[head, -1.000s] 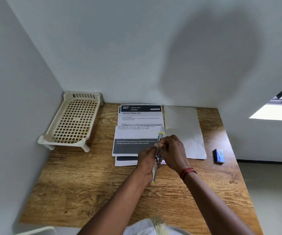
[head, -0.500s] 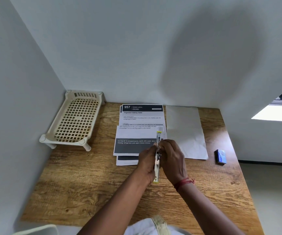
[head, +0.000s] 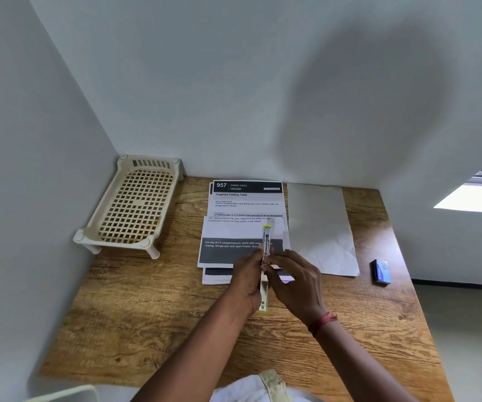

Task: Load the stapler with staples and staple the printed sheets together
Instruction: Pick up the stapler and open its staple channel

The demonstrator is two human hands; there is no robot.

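Observation:
A slim stapler [head: 266, 242] with yellow ends is swung fully open into one long line above the table. My left hand [head: 247, 281] grips its middle from the left. My right hand [head: 293, 281] touches the same middle part from the right with its fingertips; whether a strip of staples is between them cannot be made out. Beneath lie the printed sheets [head: 245, 204], several overlapping pages with dark header bands. A small blue staple box [head: 381, 272] rests on the table at the right.
A cream slotted plastic tray [head: 135, 204] on short legs stands in the back left corner. A blank white sheet [head: 321, 227] lies right of the printed pages. The wooden table [head: 146, 314] is hemmed by white walls behind and left; its right edge drops to the floor.
Both hands and the stapler stay nearly in place. My right hand's fingers have slid slightly along the stapler's middle and spread a little. The camera view shifted slightly.

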